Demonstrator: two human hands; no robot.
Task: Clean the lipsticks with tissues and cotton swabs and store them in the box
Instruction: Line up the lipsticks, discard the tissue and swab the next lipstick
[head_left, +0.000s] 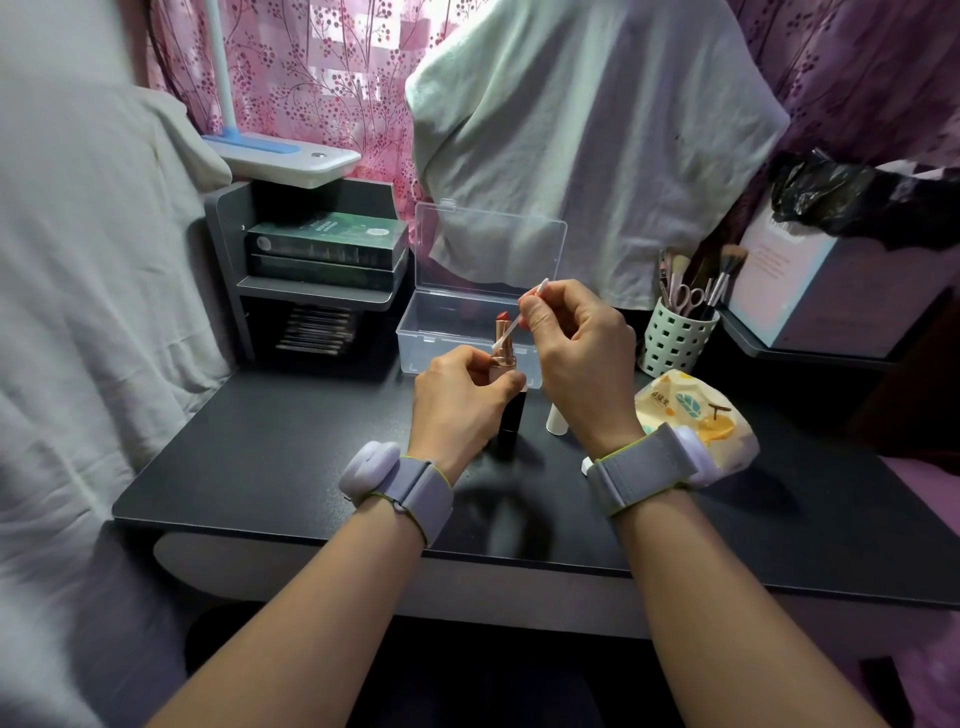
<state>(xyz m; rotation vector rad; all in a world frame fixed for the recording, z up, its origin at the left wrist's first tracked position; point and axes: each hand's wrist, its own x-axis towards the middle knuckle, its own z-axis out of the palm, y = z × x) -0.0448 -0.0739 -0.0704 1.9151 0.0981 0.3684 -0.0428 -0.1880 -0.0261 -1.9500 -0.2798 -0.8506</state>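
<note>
My left hand grips an uncapped lipstick upright over the black desk; its rose-gold tube and reddish tip stick up above my fingers. My right hand pinches a white cotton swab, whose lower tip touches the side of the lipstick tube. A black lipstick and a white tube stand on the desk just below my hands. The clear plastic box sits behind them with its lid up. A tissue pack lies to the right.
A white holder with brushes and scissors stands right of the box. A grey shelf with green boxes and a desk lamp are at the back left. A carton with a black bag is at the right. The desk's front edge runs below my wrists.
</note>
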